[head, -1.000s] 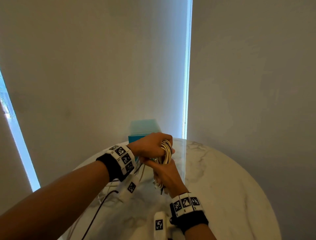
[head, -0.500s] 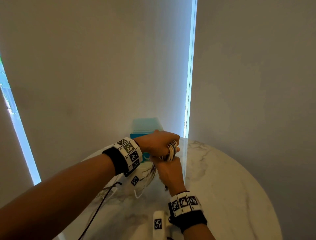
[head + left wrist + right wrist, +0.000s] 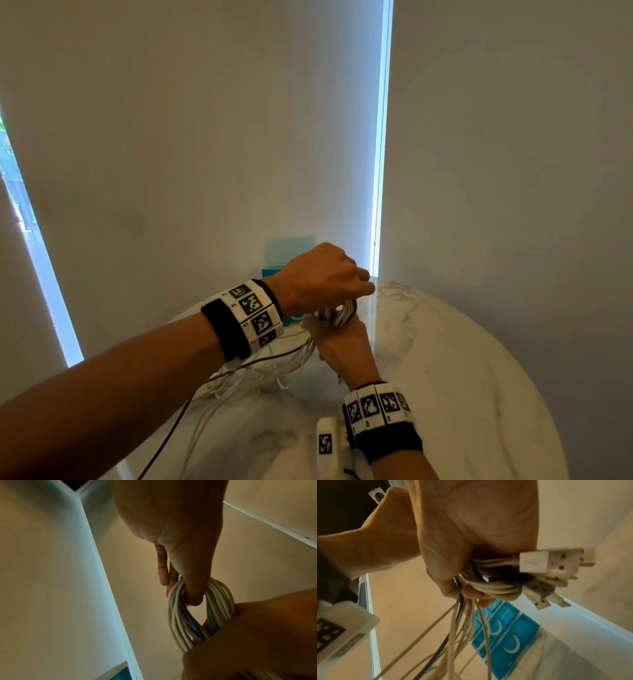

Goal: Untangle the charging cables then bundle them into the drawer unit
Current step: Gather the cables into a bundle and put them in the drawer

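Note:
A coil of mostly white charging cables (image 3: pixel 339 313), with one blue strand, is held between both hands above the marble table (image 3: pixel 462 377). My left hand (image 3: pixel 325 274) is on top, its thumb hooked through the cable loops (image 3: pixel 200 608). My right hand (image 3: pixel 342 346) grips the coil from below. In the right wrist view several white USB plugs (image 3: pixel 547 566) stick out of its fist. Loose cable tails (image 3: pixel 260 373) hang down to the table. The teal drawer unit (image 3: pixel 291 253) stands behind the hands, its drawers (image 3: pixel 510 632) closed.
A thin black cable (image 3: pixel 164 442) runs off the table's near left edge. The round table stands against pale blinds, with a bright window gap (image 3: pixel 380 171) behind the drawer unit. Bare marble lies to the right of the hands.
My left hand has risen and moved right over the coil. My right hand keeps its hold below. More loose cable tails show under the left wrist.

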Demonstrator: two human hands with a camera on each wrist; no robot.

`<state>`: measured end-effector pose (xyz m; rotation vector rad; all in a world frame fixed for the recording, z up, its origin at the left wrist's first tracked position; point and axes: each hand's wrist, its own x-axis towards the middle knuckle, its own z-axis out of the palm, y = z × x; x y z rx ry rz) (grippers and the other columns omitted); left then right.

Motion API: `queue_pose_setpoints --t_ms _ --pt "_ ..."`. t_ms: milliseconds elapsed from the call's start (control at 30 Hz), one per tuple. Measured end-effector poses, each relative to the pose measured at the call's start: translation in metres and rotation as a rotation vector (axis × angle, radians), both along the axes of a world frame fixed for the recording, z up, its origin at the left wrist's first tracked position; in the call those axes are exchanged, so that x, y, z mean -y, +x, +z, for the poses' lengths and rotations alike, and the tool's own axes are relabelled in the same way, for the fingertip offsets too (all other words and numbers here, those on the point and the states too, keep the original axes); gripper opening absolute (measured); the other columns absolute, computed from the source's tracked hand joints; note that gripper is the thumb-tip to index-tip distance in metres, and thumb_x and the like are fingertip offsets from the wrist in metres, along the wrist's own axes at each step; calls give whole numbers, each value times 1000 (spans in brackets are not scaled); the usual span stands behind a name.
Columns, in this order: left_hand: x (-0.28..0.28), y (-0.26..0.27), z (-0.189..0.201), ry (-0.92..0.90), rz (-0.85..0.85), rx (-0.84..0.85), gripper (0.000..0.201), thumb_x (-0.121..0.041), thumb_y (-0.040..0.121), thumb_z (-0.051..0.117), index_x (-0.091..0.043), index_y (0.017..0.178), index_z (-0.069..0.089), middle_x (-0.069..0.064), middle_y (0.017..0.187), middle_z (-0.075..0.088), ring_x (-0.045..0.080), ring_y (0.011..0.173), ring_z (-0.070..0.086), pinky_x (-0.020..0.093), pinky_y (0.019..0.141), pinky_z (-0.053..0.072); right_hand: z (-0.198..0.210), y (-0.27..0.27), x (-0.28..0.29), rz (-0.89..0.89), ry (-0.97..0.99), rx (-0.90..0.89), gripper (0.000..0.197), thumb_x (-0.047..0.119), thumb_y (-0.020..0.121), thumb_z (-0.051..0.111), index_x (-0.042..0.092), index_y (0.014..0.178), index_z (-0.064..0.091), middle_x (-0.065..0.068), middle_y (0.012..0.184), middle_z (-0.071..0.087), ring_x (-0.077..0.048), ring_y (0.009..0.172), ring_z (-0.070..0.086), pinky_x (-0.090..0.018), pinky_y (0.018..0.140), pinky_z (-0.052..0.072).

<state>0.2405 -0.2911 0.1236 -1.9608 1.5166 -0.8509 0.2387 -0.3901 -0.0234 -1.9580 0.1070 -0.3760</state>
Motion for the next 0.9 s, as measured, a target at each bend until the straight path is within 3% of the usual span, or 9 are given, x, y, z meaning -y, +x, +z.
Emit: queue_pose_setpoints --t_ms 100,200,300,433,533,633,767,833,900 --pt "1 -10 0 136 -14 90 27 -15 96 78 -14 119 65 5 108 72 23 95 70 35 81 55 1 1 -9 28 -31 -63 37 56 92 73 23 106 61 13 75 56 -3 66 55 -22 71 51" --pt "-2 -12 0 140 -46 123 31 -22 92 84 -17 116 66 2 106 72 19 93 68 31 79 55 -1 2 -10 47 -20 -53 27 49 92 73 25 100 66 10 79 66 -9 72 64 -37 84 61" --pt "-4 -11 4 101 -78 121 39 -24 73 99 -16 101 72 3 90 74 19 78 68 31 68 60 0 -3 -4 -8 -133 -16 21 45 105 63 28 102 53 11 79 60 -6 70 57 -19 66 44" --pt "2 -11 1 121 -154 164 51 -30 53 108 -20 88 73 -1 78 71 15 69 64 27 59 54 1 -2 -1 -34 -223 3 12 29 106 64 25 100 55 1 94 62 -12 74 56 -19 67 39" --pt "4 -9 -1 100 -196 165 55 -33 48 110 -21 87 72 -2 77 70 14 69 63 26 59 50 -2 1 3 -40 -37 7 15 17 110 56 10 124 59 -8 107 59 -12 83 52 -16 70 37" --pt "5 -7 -2 42 -237 153 54 -26 49 109 -19 84 70 -1 75 67 16 68 59 28 56 44 2 -9 -1 -82 -28 41 7 5 105 58 9 110 59 -4 94 56 -4 72 48 -6 61 39" --pt "6 -2 -10 -220 -268 -95 40 -14 66 102 -19 94 74 2 90 73 23 84 65 35 64 53 1 -10 0 -145 279 37 17 21 110 53 8 119 60 -6 115 66 -21 99 64 -23 82 47" --pt "0 3 -19 -433 -142 -372 39 -19 82 90 -31 116 75 -5 118 74 22 113 61 39 86 53 5 -10 0 -170 365 104 19 23 101 66 6 105 70 -12 99 75 -28 84 69 -43 75 60" --pt "-5 9 -31 -579 45 -726 63 -43 95 79 -44 151 52 -6 151 57 21 139 44 41 111 42 3 -12 9 -207 445 198 23 34 85 75 11 90 76 -12 80 75 -29 67 67 -42 62 56"
